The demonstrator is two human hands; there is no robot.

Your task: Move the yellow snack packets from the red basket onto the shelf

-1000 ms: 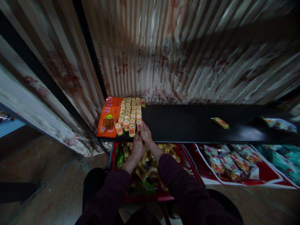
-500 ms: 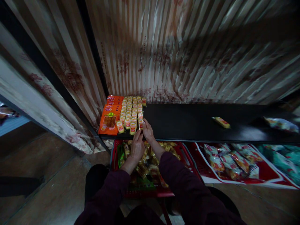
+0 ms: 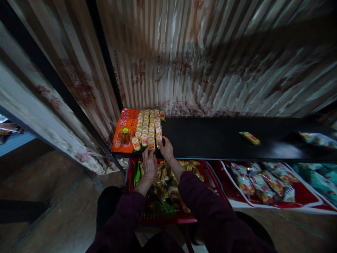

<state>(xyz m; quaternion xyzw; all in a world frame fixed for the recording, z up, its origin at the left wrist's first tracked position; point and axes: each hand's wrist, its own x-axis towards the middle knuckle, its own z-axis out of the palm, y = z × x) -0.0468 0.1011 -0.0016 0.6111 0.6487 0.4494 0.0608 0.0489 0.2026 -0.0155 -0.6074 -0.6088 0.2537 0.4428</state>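
Small yellow wrapped snack cakes (image 3: 144, 130) with red-and-white labels stand in close rows at the left end of a black shelf (image 3: 200, 137). My left hand (image 3: 149, 164) is at the shelf's front edge, fingers stretched and a little apart, its tips at the foot of a front snack cake (image 3: 151, 143). Beside it, my right hand (image 3: 166, 149) has thumb and forefinger apart, touching the right side of the end-row snack cake (image 3: 158, 140). Left of the rows lie flat orange snack packs (image 3: 123, 131).
Under the shelf sits a red basket (image 3: 207, 175) with several gold-wrapped snacks (image 3: 171, 179). To its right, another red basket (image 3: 310, 196) holds white-and-orange packets (image 3: 259, 182). One loose snack cake (image 3: 250, 138) lies farther right on the shelf. A black post (image 3: 104, 59) rises at the left.
My hands have moved apart: the left has drawn slightly left and down, and the right has shifted a little off the end-row snack cake. The front snack cakes stay almost where they were.
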